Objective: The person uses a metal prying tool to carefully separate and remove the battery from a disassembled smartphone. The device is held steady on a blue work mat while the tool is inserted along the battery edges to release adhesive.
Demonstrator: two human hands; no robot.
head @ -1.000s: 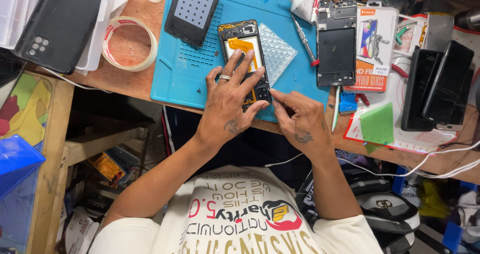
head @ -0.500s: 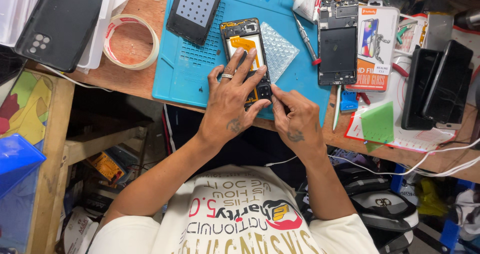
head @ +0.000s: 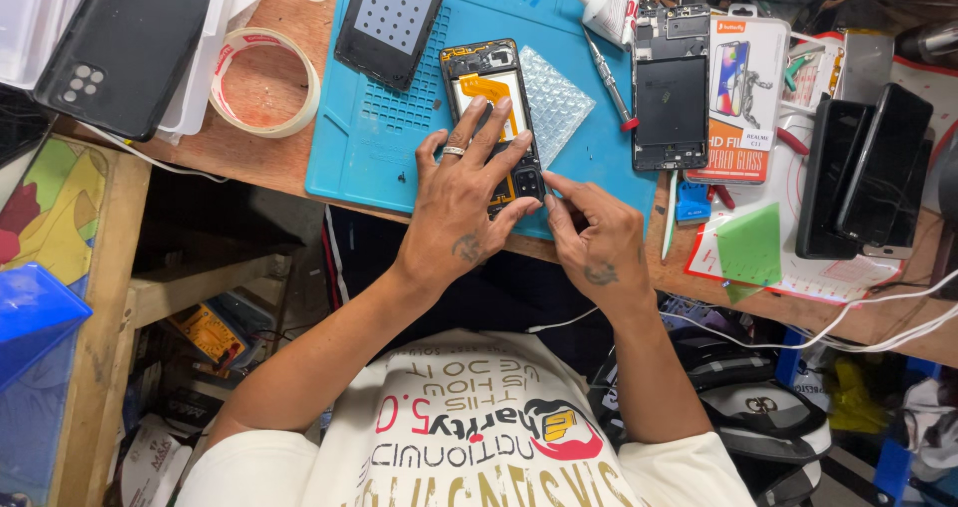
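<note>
A worn wooden workbench (head: 259,158) spans the view, with a large blue silicone repair mat (head: 399,148) lying on it in front of the person. At the far left of the bench lies a big black phone back cover with a camera cluster (head: 125,43), and beside it a flat ring of pale adhesive tape (head: 265,81). On the right stand two dark glossy phones (head: 868,173) leaning together, near a boxed screen protector in white and orange packaging (head: 743,93). A black perforated panel (head: 391,18) rests at the mat's upper edge, and a bare phone frame with a dark screen back (head: 671,93) lies at the mat's right edge.

At the mat's middle lies an opened black smartphone with an orange flex ribbon exposed (head: 491,98), next to a square of clear bubble wrap (head: 552,103). The left hand (head: 459,203) lies spread flat over the phone's lower half, fingers pressing it down. The right hand (head: 599,243) is half curled, its thumb and forefinger pinching at the phone's bottom corner. A thin red-tipped screwdriver (head: 609,78) lies just right of the bubble wrap.
</note>
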